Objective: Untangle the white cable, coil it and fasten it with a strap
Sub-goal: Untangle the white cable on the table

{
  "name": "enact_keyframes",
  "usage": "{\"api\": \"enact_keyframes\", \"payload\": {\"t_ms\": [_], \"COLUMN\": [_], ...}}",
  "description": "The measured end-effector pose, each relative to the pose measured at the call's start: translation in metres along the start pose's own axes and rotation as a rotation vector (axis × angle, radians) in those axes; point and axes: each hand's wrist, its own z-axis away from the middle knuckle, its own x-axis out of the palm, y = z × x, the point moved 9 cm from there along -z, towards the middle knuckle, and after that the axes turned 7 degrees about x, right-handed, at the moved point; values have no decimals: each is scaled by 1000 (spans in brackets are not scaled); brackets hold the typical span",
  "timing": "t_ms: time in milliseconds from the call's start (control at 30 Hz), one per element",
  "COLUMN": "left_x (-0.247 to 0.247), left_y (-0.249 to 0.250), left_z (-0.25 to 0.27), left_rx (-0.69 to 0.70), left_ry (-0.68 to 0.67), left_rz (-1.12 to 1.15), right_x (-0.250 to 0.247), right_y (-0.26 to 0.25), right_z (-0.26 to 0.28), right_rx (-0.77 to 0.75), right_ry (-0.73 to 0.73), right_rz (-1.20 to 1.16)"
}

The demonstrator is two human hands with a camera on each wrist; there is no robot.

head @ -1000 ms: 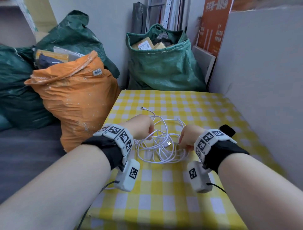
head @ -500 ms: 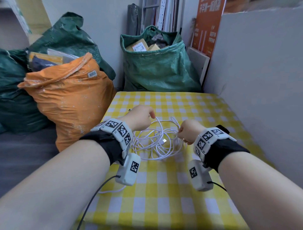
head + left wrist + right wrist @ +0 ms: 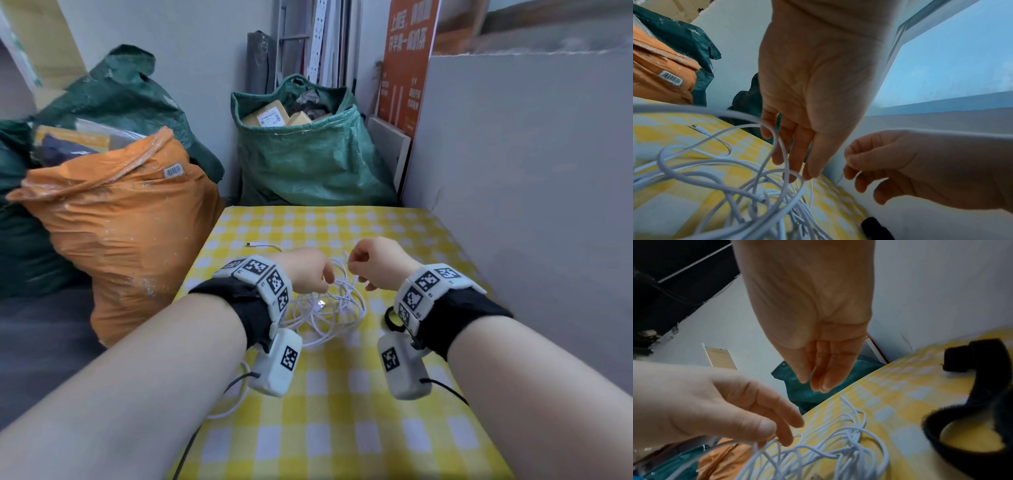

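The white cable (image 3: pixel 329 308) is seen lying in a loose tangle on the yellow checked counter (image 3: pixel 342 428), between both hands. A strand is hooked by the extended fingers of the left hand (image 3: pixel 305 270); a closed grip on it cannot be confirmed. The right hand (image 3: pixel 380 260) is held just above the tangle, fingers curled, grasping nothing. The black strap (image 3: pixel 970 402) is located on the counter, right of the cable.
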Motion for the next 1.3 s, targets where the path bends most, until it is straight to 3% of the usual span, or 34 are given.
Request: {"api": "enact_keyframes", "payload": {"t_ms": [300,500,700,900,1033,1200,1300], "left_x": [7,14,18,21,25,19,22], "left_y": [-4,-10,-13,1,1,-10,-18], "left_z": [-4,-6,-5,-4,-3,8,12], "left_rx": [-27,-46,-46,43,-11,-136,-180], "left_ry": [9,-7,-38,-99,-170,-183,-248], "left_rz": [11,35,65,72,13,-88,-117], "right_x": [29,46,49,32,5,-43,-58], "right_y": [44,49,48,28,17,37,48], "right_z": [-4,-8,-13,-16,-19,-12,-6], "right_rx": [220,234,210,118,73,212,292], "right_ry": [-164,-201,-193,-99,48,351,415], "right_rz": [167,355,293,161,166,58,50]}}
